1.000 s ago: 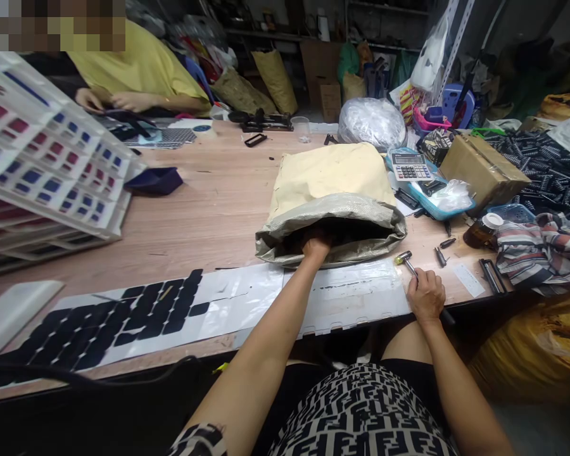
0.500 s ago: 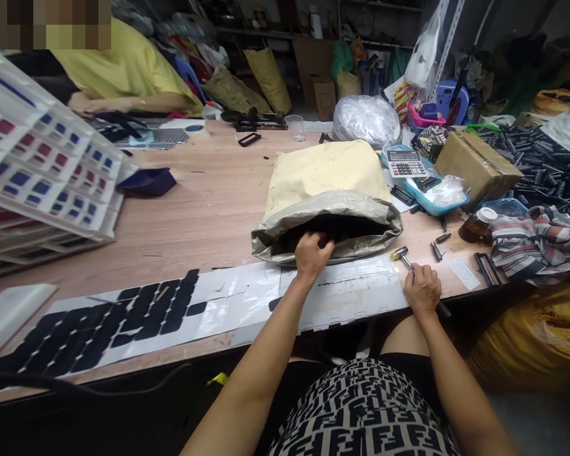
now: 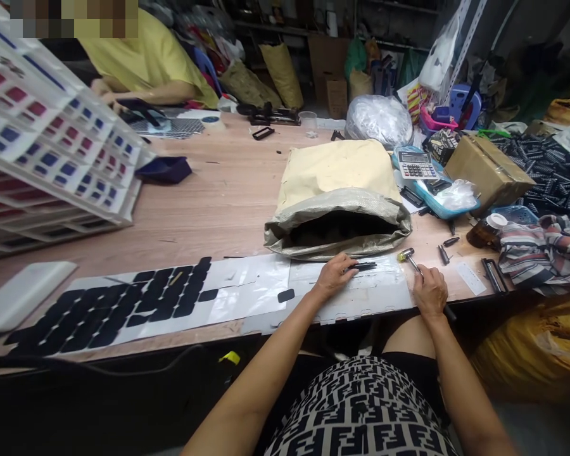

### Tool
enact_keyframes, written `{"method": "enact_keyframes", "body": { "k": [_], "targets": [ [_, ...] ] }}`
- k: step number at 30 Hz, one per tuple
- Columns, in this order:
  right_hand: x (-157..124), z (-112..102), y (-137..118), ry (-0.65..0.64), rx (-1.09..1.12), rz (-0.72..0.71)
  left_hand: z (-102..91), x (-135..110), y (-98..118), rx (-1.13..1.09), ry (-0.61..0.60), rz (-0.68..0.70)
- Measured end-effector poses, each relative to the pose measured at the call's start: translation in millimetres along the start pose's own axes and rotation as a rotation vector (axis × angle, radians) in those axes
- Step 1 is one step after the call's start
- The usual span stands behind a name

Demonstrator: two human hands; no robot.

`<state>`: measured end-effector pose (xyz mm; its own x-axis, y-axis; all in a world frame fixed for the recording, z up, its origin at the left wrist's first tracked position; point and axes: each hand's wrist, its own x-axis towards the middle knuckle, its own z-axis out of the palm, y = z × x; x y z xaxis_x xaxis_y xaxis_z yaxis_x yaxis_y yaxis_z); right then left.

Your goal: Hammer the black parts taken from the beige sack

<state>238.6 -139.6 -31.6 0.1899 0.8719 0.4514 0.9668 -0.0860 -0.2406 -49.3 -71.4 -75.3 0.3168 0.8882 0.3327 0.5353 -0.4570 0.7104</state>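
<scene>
My left hand (image 3: 333, 276) is closed on a slim black strip-like piece (image 3: 363, 266), just in front of the sack's mouth and over the white board (image 3: 342, 305). The piece's exact kind is unclear. A small hammer (image 3: 410, 256) with a yellowish head is gripped in my right hand (image 3: 430, 292) at the table's front edge. Behind my left hand lies the pale woven sack (image 3: 335, 166), its rolled mouth facing me and dark inside. A single black rounded patch (image 3: 286, 295) lies left of my left wrist, and many more black patches (image 3: 166, 294) are laid in rows on white sheets farther left.
A white plastic rack (image 3: 76, 145) stands at left. On the right are a calculator (image 3: 415, 164), a blue basket (image 3: 449, 201), a cardboard box (image 3: 489, 168), a brown jar (image 3: 482, 232) and striped cloth (image 3: 544, 250). Across the table sits a person in yellow (image 3: 147, 60).
My left hand has come out of the sack's mouth toward me and now holds the black strip-like piece over the board. My right hand keeps the hammer. The view has shifted slightly left.
</scene>
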Motion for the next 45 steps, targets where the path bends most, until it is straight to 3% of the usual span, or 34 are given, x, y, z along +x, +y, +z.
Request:
{"method": "enact_keyframes", "body": {
  "k": [3,8,16,25,31,38,42,45],
  "targets": [
    [-5,-9,-18,-0.014,0.265,0.004,1.4,0,-1,-0.004,0.007,0.009],
    [-20,-20,-60,-0.125,0.565,-0.16,2.5,0,0,0.012,0.019,0.056],
    [-22,-6,-69,-0.194,0.403,-0.193,1.2,3,3,0.025,0.023,0.06],
    [-22,-7,-86,-0.191,0.468,-0.24,-1.0,4,7,-0.003,0.001,0.027],
    [-15,-5,-59,-0.133,0.372,-0.17,-1.3,4,9,-0.026,0.019,-0.016],
    [-1,-2,-1,0.024,-0.034,-0.111,-1.6,2,10,0.018,0.023,-0.031],
    [-3,5,3,0.061,-0.16,-0.097,-4.4,3,9,-0.027,0.022,-0.009],
    [-5,6,-1,0.055,-0.19,-0.102,-9.8,-8,20,-0.066,0.033,0.048]
  ]
}}
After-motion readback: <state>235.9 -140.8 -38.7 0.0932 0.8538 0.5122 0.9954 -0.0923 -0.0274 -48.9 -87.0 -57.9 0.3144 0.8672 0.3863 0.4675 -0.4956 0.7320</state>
